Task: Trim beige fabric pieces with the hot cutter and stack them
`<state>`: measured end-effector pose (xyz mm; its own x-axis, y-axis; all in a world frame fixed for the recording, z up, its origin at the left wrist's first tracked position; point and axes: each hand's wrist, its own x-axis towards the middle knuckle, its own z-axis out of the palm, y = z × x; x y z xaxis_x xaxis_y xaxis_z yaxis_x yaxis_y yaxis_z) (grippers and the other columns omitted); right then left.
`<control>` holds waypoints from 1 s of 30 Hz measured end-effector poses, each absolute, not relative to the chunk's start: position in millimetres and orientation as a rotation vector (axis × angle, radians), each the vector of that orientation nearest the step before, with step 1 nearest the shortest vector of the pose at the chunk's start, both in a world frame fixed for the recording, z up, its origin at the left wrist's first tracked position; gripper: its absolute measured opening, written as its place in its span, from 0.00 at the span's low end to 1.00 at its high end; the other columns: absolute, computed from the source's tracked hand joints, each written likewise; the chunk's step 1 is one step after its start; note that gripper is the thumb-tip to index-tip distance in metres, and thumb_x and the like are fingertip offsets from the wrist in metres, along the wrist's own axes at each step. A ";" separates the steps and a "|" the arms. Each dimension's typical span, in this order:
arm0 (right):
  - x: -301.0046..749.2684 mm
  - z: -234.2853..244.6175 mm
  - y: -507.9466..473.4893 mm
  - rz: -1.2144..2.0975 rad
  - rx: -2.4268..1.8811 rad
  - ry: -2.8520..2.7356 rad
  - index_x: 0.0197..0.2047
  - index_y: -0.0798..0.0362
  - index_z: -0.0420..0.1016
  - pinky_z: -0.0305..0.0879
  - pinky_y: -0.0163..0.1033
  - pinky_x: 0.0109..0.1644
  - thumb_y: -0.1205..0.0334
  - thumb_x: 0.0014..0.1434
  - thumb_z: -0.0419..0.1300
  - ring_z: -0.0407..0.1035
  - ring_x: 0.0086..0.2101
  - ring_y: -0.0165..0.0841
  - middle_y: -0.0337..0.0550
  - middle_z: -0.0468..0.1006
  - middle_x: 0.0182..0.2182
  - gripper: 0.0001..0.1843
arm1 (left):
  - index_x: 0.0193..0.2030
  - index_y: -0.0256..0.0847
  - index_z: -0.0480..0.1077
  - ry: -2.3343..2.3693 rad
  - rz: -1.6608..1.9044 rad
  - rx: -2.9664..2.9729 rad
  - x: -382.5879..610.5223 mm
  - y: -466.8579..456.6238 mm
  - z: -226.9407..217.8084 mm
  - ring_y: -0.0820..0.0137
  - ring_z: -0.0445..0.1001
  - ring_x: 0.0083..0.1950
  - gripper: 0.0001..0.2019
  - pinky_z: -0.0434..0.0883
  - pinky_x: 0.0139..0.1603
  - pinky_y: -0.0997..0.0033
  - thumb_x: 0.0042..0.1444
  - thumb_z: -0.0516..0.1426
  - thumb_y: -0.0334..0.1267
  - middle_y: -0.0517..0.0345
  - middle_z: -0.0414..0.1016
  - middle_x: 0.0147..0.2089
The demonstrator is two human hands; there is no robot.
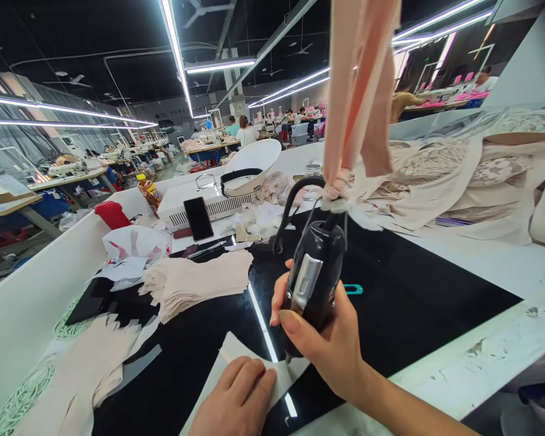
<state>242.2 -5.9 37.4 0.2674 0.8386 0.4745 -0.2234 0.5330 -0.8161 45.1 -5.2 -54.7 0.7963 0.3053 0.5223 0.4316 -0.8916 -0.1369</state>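
My right hand (331,339) is wrapped round a black corded electric hand tool (315,272) with a silver slide switch on its side. The tool stands nearly upright, its lower end at the curved edge of a pale cut fabric piece (231,348); exact contact is hard to make out. Peach fabric strips (361,91), knotted at the tool's top, run up out of view. On the pale piece lies my left hand (238,396), palm down, fingers side by side, pressing it against the black glossy board (418,290).
Left of the board are stacked beige fabric pieces (204,278) and looser cut pieces (82,369). A phone (198,218) leans on a white vented box (181,212). Beige lace fabric (458,175) is heaped at right. A teal tool (354,289) lies behind my right hand. People work farther back.
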 end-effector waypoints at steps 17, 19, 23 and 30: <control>247.7 27.2 -16.3 0.883 -0.616 -1.064 0.41 0.46 0.70 0.74 0.35 0.29 0.46 0.62 0.74 0.71 0.25 0.30 0.37 0.76 0.30 0.19 | 0.56 0.39 0.73 -0.626 -0.715 -2.718 50.8 -8.1 -52.6 0.67 0.80 0.38 0.20 0.81 0.41 0.73 0.73 0.44 0.22 0.57 0.76 0.38; 247.2 27.4 -15.7 0.887 -0.622 -1.062 0.41 0.46 0.70 0.74 0.35 0.29 0.46 0.62 0.74 0.71 0.25 0.30 0.36 0.76 0.30 0.20 | 0.57 0.39 0.73 -0.607 -0.697 -2.719 48.5 -7.8 -49.3 0.67 0.80 0.39 0.20 0.81 0.43 0.73 0.72 0.45 0.21 0.56 0.77 0.39; 245.6 28.4 -12.5 0.859 -0.637 -1.046 0.42 0.46 0.70 0.74 0.35 0.29 0.44 0.62 0.74 0.71 0.25 0.30 0.36 0.77 0.30 0.21 | 0.57 0.39 0.73 -0.587 -0.701 -2.709 48.0 -6.2 -46.2 0.66 0.81 0.39 0.20 0.82 0.43 0.71 0.72 0.44 0.21 0.55 0.77 0.39; 243.4 26.7 -7.1 0.856 -0.653 -1.061 0.40 0.46 0.69 0.71 0.34 0.28 0.44 0.62 0.73 0.68 0.23 0.28 0.34 0.74 0.28 0.20 | 0.58 0.38 0.73 -0.585 -0.699 -2.730 50.4 -7.6 -48.1 0.65 0.82 0.39 0.22 0.83 0.43 0.69 0.68 0.44 0.19 0.53 0.77 0.40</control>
<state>243.4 -7.1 26.7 0.2346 0.8507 0.4703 -0.2805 0.5225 -0.8052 50.4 -7.6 -48.1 0.8027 0.3159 0.5058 0.4425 -0.8841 -0.1500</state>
